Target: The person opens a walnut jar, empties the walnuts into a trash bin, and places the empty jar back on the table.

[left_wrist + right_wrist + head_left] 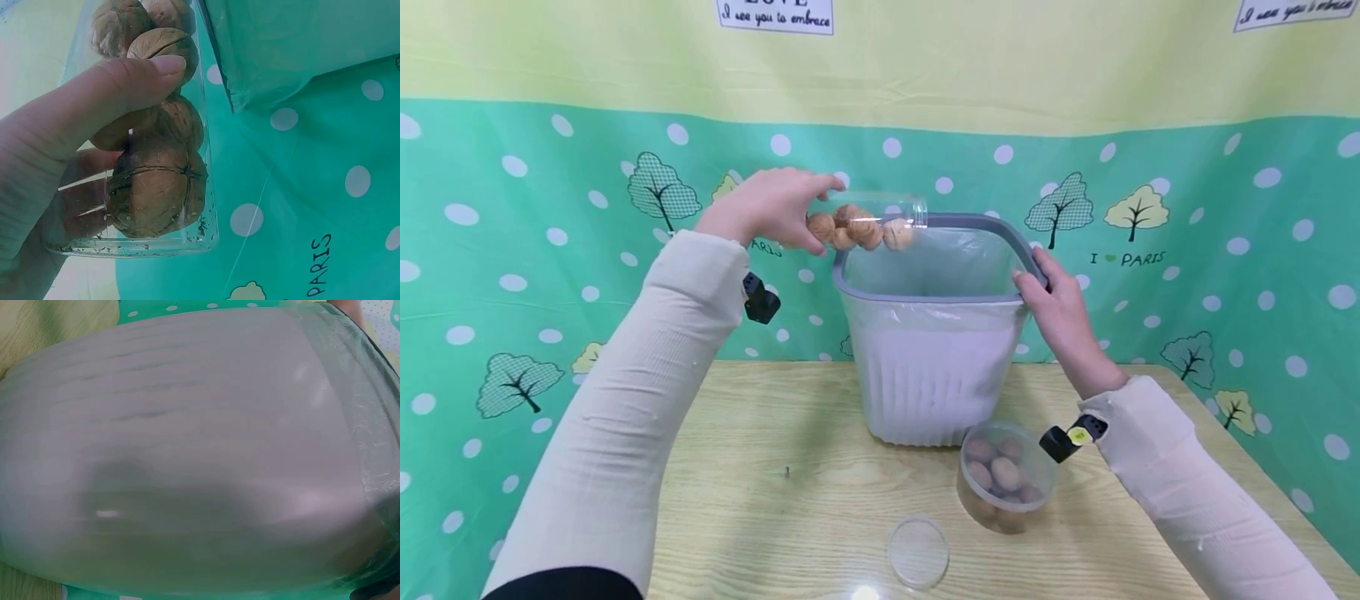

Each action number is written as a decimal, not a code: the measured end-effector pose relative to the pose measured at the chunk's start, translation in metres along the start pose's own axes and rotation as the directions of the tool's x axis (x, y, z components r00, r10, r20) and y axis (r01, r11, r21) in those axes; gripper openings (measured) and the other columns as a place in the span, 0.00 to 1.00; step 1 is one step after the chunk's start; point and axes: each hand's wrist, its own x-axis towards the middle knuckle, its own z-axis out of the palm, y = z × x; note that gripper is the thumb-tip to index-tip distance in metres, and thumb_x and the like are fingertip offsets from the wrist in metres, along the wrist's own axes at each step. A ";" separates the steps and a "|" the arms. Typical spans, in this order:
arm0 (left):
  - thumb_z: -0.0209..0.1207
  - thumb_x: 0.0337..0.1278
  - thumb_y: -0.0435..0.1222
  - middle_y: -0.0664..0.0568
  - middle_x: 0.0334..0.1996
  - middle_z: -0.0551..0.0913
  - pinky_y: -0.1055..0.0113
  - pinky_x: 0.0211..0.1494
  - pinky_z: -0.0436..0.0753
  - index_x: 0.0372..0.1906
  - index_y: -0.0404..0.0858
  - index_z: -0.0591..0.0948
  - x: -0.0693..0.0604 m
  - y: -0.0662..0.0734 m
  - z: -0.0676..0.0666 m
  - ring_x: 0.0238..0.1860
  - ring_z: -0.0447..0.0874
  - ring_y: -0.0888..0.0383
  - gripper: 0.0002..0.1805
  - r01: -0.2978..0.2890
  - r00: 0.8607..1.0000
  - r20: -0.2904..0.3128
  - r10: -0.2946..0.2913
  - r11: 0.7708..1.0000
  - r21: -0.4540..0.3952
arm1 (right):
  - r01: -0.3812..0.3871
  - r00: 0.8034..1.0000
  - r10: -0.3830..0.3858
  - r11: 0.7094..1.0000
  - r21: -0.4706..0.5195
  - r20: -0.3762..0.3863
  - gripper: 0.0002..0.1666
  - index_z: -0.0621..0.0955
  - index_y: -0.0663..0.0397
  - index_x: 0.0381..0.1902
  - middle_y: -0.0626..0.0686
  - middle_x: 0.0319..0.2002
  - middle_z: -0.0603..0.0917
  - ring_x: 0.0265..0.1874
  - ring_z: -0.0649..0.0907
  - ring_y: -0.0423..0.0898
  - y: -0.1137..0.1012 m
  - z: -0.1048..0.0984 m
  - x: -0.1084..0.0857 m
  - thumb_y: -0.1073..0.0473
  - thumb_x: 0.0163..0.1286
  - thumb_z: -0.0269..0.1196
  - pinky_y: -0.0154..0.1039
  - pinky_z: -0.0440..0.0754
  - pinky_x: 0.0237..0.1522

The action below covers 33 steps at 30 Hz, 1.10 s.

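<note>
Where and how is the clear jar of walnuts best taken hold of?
Probably round the jar near its base, coming from the person's left, where the left hand holds it. It is tipped roughly sideways with its mouth pointing right, towards the bin, so a grip there likely leaves the mouth clear.

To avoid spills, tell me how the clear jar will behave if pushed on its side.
The clear jar would probably roll, its wall being round. The walnuts inside, lying loose, would likely shift with it. Its smooth surface may feel slippery.
</note>
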 end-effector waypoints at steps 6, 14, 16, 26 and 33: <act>0.68 0.47 0.46 0.45 0.63 0.70 0.46 0.60 0.69 0.72 0.43 0.56 -0.001 0.000 -0.001 0.61 0.67 0.45 0.48 0.000 1.000 0.000 0.000 1.000 0.008 | 0.008 1.000 -0.008 1.000 0.006 -0.006 0.40 0.51 0.50 0.74 0.52 0.73 0.53 0.62 0.61 0.50 -0.002 0.001 -0.001 0.43 0.71 0.48 0.52 0.62 0.56; 0.68 0.46 0.47 0.44 0.63 0.70 0.45 0.59 0.69 0.72 0.43 0.56 -0.001 0.001 -0.002 0.62 0.68 0.44 0.49 -0.014 1.000 -0.015 0.014 0.999 0.044 | 0.005 1.000 -0.005 1.000 -0.019 -0.017 0.39 0.52 0.48 0.74 0.57 0.38 0.65 0.37 0.66 0.50 -0.001 0.002 -0.001 0.43 0.71 0.47 0.43 0.65 0.36; 0.68 0.46 0.47 0.44 0.63 0.70 0.45 0.59 0.70 0.72 0.43 0.56 -0.001 0.001 -0.002 0.62 0.68 0.44 0.49 -0.020 1.000 -0.019 0.021 0.998 0.055 | 0.006 1.000 -0.006 1.000 -0.023 -0.018 0.38 0.52 0.47 0.74 0.59 0.44 0.69 0.40 0.67 0.49 -0.002 0.002 -0.001 0.43 0.71 0.47 0.42 0.65 0.38; 0.69 0.45 0.46 0.43 0.64 0.69 0.45 0.58 0.71 0.72 0.43 0.57 -0.001 0.002 -0.002 0.61 0.68 0.44 0.48 -0.033 0.999 -0.031 0.035 0.996 0.086 | 0.009 1.000 -0.009 1.000 -0.004 -0.025 0.39 0.52 0.50 0.74 0.56 0.71 0.58 0.58 0.63 0.50 -0.001 0.002 -0.001 0.44 0.70 0.48 0.48 0.63 0.51; 0.70 0.44 0.46 0.43 0.65 0.68 0.47 0.56 0.73 0.71 0.43 0.59 0.001 0.003 -0.001 0.58 0.70 0.44 0.49 -0.039 0.998 -0.046 0.044 0.992 0.118 | -0.005 1.000 0.005 1.000 -0.022 -0.022 0.38 0.52 0.47 0.74 0.58 0.39 0.67 0.34 0.65 0.48 -0.001 0.001 0.000 0.43 0.71 0.47 0.41 0.65 0.34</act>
